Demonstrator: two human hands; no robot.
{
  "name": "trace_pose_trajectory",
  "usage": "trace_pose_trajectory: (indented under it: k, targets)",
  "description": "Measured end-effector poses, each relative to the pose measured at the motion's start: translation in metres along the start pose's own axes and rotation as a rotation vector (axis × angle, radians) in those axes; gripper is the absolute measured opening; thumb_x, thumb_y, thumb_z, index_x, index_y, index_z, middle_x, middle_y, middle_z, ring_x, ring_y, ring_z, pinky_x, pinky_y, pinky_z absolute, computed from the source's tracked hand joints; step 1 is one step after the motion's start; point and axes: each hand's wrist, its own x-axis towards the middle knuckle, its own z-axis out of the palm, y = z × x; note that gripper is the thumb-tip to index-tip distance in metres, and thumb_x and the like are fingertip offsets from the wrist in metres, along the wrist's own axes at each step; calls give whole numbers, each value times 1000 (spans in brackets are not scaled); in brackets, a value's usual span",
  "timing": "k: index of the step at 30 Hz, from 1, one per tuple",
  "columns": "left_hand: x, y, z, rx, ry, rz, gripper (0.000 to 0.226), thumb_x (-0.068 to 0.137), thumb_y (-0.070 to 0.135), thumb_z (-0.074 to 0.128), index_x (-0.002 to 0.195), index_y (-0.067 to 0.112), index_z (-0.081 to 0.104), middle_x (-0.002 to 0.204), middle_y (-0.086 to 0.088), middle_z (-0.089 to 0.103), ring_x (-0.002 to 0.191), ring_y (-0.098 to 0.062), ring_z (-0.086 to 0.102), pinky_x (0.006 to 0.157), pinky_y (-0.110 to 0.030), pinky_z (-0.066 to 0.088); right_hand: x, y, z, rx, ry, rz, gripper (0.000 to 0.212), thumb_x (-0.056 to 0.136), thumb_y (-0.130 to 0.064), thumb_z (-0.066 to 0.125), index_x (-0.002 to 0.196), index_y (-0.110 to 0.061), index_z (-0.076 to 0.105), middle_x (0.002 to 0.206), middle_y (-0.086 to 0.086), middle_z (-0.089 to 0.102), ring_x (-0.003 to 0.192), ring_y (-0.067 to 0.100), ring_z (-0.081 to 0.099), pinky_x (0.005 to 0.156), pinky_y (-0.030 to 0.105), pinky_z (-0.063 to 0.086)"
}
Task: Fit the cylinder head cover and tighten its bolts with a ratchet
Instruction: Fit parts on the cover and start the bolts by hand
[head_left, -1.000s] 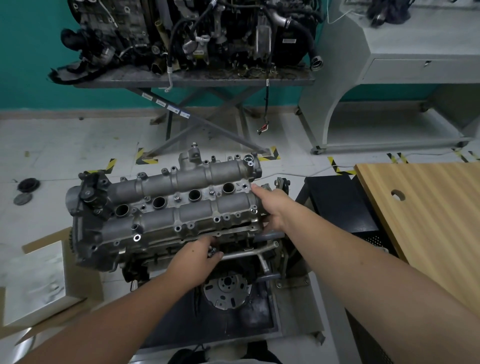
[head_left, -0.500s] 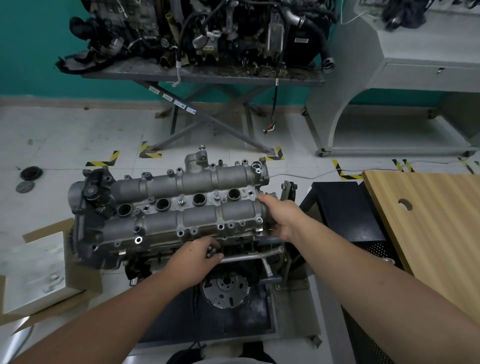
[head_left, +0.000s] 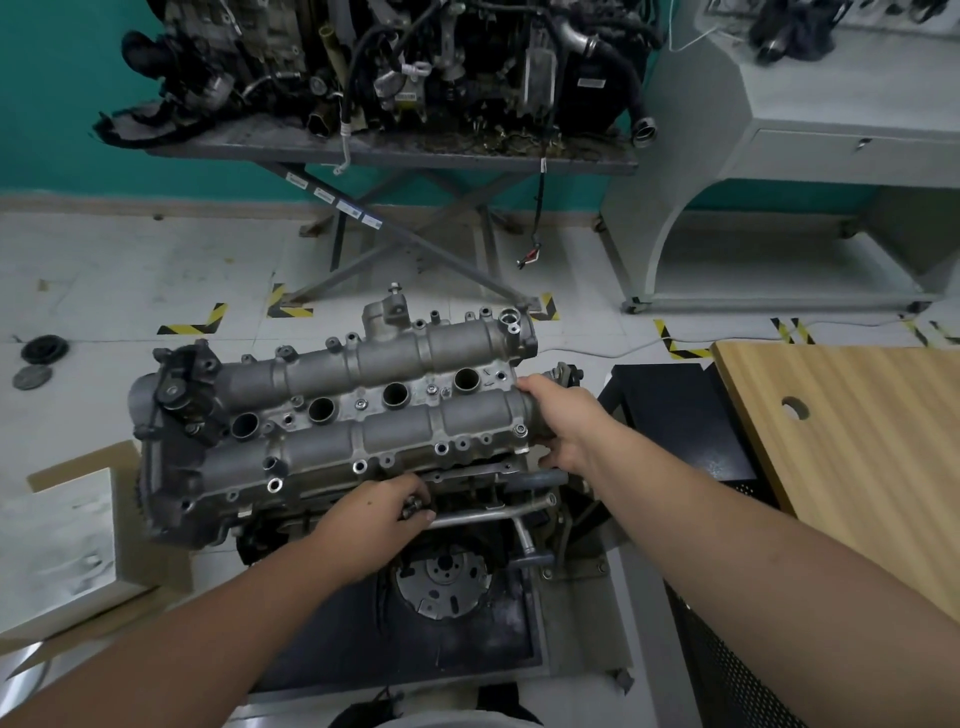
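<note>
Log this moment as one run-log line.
stage: seating cover | right hand: holds cylinder head cover end | left hand: grips bolts | ratchet: not visible

Against the teal wall a second, dirty black engine with hoses and wiring is carried on a grey metal bench with crossed legs. To its right a pale grey cabinet with a curved side panel is seen, with a dark bundle lying on top. The white tiled floor is marked with yellow-and-black striped tape corners. Two round dark discs lie on the floor at the left. A white box rests on flattened brown cardboard. At the right a light wooden bench top with a round hole is seen, just beside a black perforated metal case.
</note>
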Motion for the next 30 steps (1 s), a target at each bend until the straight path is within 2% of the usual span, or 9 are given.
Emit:
trace_pose_trajectory:
  k: [1,3,5,7,9,14,21,30]
  targets:
    - [-1,-1,0,5,-5,5,23,95,48,60,110,31,60,72,15,55,67,-2,53,56,-22,35,0,4,0,3,-2,13,43,79,-37,75,107,-7,59,103,15,67,86,32,69,41,38,51]
    - [-4,-4,0,28,-26,12,25,94,50,60,111,33,61,83,14,62,76,-4,58,63,-23,41,0,15,0,37,-20,51,40,78,-35,74,104,-8,60,105,17,66,92,36,68,59,57,58]
    - [-8,-8,2,50,-52,11,28,93,51,60,115,33,60,96,11,67,89,-10,63,73,-28,48,0,25,0,53,-30,66,35,80,-34,72,102,-9,60,105,17,66,95,39,67,74,67,54]
    - [-10,-11,3,76,-53,18,30,94,51,59,118,33,60,101,9,69,95,-13,64,76,-29,50,1,30,1,57,-19,54,32,82,-32,70,102,-10,59,101,16,67,96,39,69,77,68,53]
    - [-10,-14,4,107,-35,39,33,95,51,57,123,34,58,105,9,69,98,-15,65,73,-27,46,2,30,2,59,-11,39,30,83,-32,69,101,-10,59,98,16,67,94,39,69,78,67,54]
    - [-7,-15,4,208,-2,53,36,97,53,53,130,37,54,114,7,69,103,-18,65,72,-29,46,2,28,3,68,-13,19,29,82,-32,69,100,-10,62,93,14,67,83,33,68,74,65,54]
    - [-9,-17,4,315,23,60,36,99,53,47,133,42,50,115,7,71,103,-22,67,78,-34,55,2,28,4,25,-15,33,34,81,-37,66,103,-13,60,114,17,63,102,37,64,82,65,53]
    - [-8,-21,0,311,31,66,37,100,50,47,135,39,51,110,5,72,100,-23,68,75,-34,54,4,25,6,-20,-26,10,41,76,-44,67,103,-14,61,114,15,64,104,37,64,84,66,53]
